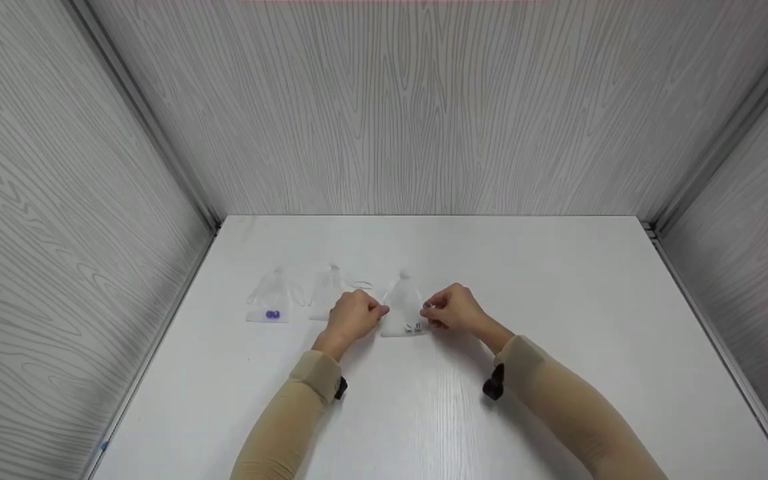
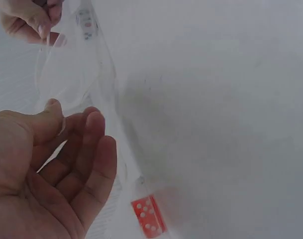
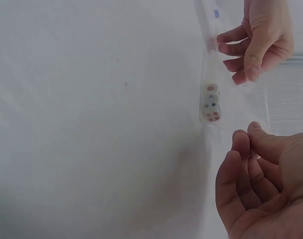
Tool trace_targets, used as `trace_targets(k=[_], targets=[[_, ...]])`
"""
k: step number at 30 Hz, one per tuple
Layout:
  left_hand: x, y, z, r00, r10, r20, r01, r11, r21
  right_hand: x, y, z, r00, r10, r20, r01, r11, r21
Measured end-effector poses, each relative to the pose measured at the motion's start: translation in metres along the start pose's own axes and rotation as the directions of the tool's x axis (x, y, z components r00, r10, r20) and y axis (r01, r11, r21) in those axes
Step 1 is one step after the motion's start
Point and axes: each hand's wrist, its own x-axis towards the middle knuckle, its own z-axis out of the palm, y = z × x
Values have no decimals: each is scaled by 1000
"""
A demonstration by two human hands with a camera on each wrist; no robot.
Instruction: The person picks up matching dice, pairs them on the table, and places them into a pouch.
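Observation:
A sheer white drawstring bag (image 1: 403, 303) lies between my hands on the white table, its neck gathered at the far end. White dice (image 3: 212, 103) with red and blue dots show through its bottom. At the bag's left side, my left hand (image 1: 356, 315) pinches a thin drawstring between thumb and finger. On the opposite side my right hand (image 1: 456, 308) pinches another drawstring end. Beside my left hand is a second sheer bag (image 1: 326, 290), partly hidden in the head view; red dice (image 2: 149, 215) in it show in the left wrist view.
Farther left lies a third sheer bag (image 1: 271, 291) with blue dice (image 1: 273, 314) in its bottom. The white table (image 1: 557, 267) is bordered by grey wood-grain panels (image 1: 424, 113) at the back and both sides.

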Motion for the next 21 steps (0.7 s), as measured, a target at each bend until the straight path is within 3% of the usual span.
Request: trace_targets(k=[4,7,14,21], targets=[[6,-4,13,999,-14,31,15,1000,-15,4,1,12,999,50,-6,-50,998,-26],[12,-10,20,999,-32,14,32,999,3,7,-1,18,996,84,-20,-84,996,-14],[16,2,8,986,-162,-31,164,979,122,19,-10,27,989,137,-55,-137,991,0],[21,4,7,979,-202,-40,205,960,192,28,-16,35,977,209,-47,-209,978,14]])
